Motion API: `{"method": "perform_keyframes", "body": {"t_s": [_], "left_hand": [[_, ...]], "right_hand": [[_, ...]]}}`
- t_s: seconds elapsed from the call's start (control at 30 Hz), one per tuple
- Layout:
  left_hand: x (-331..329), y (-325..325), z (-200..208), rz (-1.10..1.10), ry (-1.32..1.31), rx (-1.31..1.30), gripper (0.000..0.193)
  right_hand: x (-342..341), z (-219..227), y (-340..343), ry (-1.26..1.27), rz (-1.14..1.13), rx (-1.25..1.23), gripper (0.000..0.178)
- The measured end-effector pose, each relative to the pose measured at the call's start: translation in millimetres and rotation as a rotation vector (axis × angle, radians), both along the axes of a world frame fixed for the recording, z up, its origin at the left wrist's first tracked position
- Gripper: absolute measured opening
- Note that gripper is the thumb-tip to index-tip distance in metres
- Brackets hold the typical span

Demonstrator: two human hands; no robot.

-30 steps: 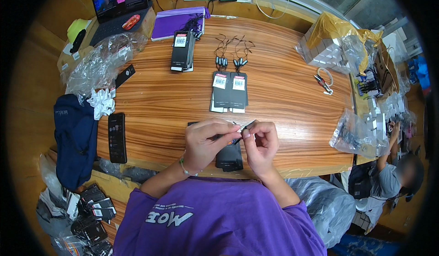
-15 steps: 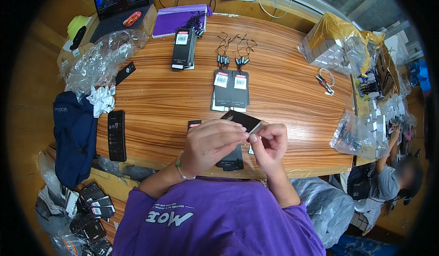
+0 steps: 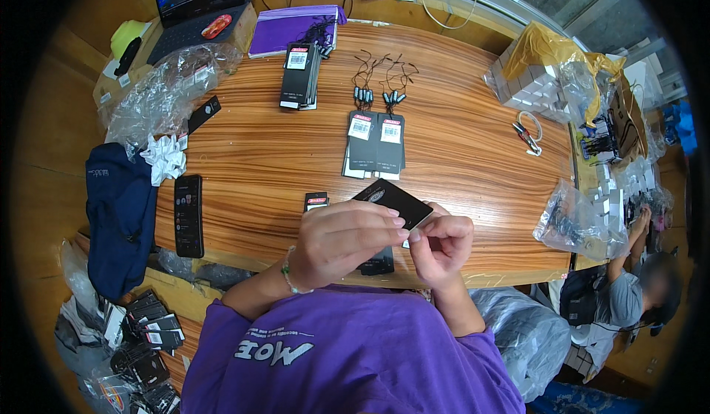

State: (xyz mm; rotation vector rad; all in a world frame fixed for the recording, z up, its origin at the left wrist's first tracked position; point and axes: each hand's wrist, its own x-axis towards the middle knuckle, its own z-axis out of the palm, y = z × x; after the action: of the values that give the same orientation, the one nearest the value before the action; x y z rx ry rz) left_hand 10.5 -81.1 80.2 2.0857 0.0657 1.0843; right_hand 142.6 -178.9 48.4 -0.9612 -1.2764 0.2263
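Over the near edge of the table, my left hand (image 3: 344, 238) and my right hand (image 3: 445, 245) hold a black hang tag (image 3: 396, 199) between them. The left fingers press along its near side, while the right thumb and fingers pinch its right corner. Under the hands lie more black tags (image 3: 378, 262), mostly hidden. Another tag (image 3: 316, 200) pokes out above my left wrist. Just beyond are two side-by-side stacks of tags (image 3: 364, 150) with barcode stickers and black strings (image 3: 392, 74) trailing away from me.
A taller tag stack (image 3: 297, 81) stands near a purple pouch (image 3: 266, 31) at the back. On the left are a phone (image 3: 188, 218), a white bow (image 3: 164, 160) and plastic wrap (image 3: 159, 96). Snips (image 3: 528, 139) and wrapped white boxes (image 3: 532, 81) lie right. Another person (image 3: 629, 296) works far right.
The held tag has tipped so more of its black face shows, and it sits slightly farther right. My right hand has shifted a little right and down with it.
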Motion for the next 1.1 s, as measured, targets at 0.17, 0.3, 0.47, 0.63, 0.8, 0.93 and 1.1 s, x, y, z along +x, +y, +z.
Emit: {"method": "perform_keyframes", "body": {"t_s": [0.17, 0.3, 0.47, 0.63, 0.8, 0.93, 1.1], "left_hand": [[1, -1, -2, -0.016, 0.047, -0.153, 0.02], [4, 0, -4, 0.019, 0.032, -0.114, 0.02], [4, 2, -15, 0.15, 0.023, -0.006, 0.024], [1, 11, -13, 0.288, 0.045, 0.379, 0.022], [5, 18, -19, 0.167, 0.047, 0.481, 0.017], [7, 22, -24, 0.113, 0.025, 0.378, 0.014], [8, 20, -33, 0.15, -0.012, 0.135, 0.022]], "right_hand": [[3, 9, -1, -0.088, -0.05, -0.154, 0.023], [-8, 13, 0, 0.147, -0.077, -0.268, 0.023], [-8, 21, 1, 0.409, 0.041, -0.501, 0.024], [-5, 21, 6, 0.852, 0.29, -0.572, 0.017], [-3, 1, 6, 0.979, 0.307, -0.498, 0.008], [10, 13, 15, 0.929, 0.105, -0.271, 0.008], [27, 42, 23, 0.787, 0.264, 0.053, 0.009]]}}
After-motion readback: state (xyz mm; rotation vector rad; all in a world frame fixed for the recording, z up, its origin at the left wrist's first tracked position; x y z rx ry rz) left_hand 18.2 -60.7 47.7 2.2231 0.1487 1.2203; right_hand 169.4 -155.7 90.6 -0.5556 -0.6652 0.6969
